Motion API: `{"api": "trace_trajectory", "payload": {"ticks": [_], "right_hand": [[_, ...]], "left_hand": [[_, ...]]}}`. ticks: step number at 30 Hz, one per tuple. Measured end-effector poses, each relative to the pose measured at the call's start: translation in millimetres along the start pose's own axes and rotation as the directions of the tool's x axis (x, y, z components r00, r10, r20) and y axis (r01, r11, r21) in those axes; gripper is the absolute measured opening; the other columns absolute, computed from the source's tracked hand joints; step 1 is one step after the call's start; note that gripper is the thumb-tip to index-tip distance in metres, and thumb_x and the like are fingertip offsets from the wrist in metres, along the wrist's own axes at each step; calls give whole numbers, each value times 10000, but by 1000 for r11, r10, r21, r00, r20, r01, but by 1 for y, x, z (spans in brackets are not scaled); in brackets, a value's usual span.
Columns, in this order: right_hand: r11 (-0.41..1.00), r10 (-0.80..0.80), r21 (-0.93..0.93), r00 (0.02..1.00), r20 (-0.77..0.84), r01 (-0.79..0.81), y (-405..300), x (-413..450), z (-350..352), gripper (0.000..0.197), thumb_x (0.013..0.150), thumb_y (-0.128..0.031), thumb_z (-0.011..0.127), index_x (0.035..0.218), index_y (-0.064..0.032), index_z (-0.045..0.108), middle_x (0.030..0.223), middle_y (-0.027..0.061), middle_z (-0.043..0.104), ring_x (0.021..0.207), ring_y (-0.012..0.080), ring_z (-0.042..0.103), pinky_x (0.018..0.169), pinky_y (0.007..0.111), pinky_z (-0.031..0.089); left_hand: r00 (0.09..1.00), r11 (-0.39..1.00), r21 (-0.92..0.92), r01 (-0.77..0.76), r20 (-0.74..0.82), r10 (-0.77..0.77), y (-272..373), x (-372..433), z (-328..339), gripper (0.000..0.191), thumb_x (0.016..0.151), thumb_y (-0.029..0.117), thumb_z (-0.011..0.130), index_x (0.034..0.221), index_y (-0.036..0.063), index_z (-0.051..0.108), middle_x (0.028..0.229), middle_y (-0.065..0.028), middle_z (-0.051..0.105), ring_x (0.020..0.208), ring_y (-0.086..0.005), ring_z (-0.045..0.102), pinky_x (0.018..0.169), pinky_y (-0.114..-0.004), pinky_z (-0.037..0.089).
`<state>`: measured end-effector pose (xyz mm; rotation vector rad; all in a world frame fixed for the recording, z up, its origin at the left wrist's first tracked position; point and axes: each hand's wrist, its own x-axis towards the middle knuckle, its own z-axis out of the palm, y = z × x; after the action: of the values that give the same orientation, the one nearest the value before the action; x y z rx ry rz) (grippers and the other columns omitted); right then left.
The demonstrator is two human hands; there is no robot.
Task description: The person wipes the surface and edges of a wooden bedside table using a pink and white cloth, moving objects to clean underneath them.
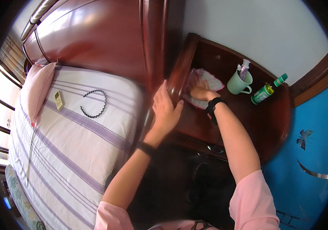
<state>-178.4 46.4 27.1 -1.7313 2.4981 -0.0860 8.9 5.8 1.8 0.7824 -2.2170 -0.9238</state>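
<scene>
My right hand [200, 89] lies flat with fingers spread on a grey cloth with a pink edge [213, 81], pressing it against the dark red wooden top of a bedside cabinet [238, 118]. Part of the cloth is hidden under the palm. On the cabinet's raised left side rail [178, 82] rests my left hand [166, 109], its thumb apart from the fingers and nothing in its grasp. Right of the cloth stands a pale green mug [235, 84] holding a pinkish bottle with a white cap [244, 70]. Beside it is a green bottle [263, 93] with a green cap.
To the left is a bed [74, 143] with a striped sheet, a pink pillow [41, 89], a small remote control [58, 100] and a wavy black headband [105, 100]. A glossy wooden headboard [103, 37] rises behind. A metal drawer handle [215, 149] projects from the cabinet front.
</scene>
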Motion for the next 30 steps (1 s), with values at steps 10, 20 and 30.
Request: {"api": "trace_trajectory", "payload": {"ticks": [10, 20, 30], "right_hand": [[989, -56, -138, 995, -77, 45, 56, 39, 42, 667, 955, -373, 534, 1478, 8, 372, 1489, 269, 396, 1342, 421, 426, 1086, 498, 379], [985, 168, 15, 977, 133, -171, 4, -8, 16, 621, 989, -468, 420, 1475, -96, 312, 1554, 142, 251, 1440, 319, 218, 1130, 542, 227], [961, 185, 178, 970, 157, -212, 36, -104, 42, 738, 1017, -538, 338, 1604, -133, 149, 1672, 147, 24, 1538, 336, 2, 1211, 541, 59]], "left_hand": [[1000, 1000, -22, 5, -19, -5, 9, 2, -2, 854, 854, 164, 706, 1530, 20, 206, 1519, -203, 328, 1414, -413, 288, 1110, -557, 279], [1000, 1000, -5, -12, -25, 12, 0, 3, 3, 841, 864, 221, 710, 1532, 68, 224, 1532, -190, 301, 1426, -398, 261, 1141, -532, 260], [993, 993, -55, -104, 51, 107, -12, 7, -1, 801, 893, 200, 692, 1517, 7, 228, 1488, -233, 348, 1382, -402, 325, 1150, -455, 288]]}}
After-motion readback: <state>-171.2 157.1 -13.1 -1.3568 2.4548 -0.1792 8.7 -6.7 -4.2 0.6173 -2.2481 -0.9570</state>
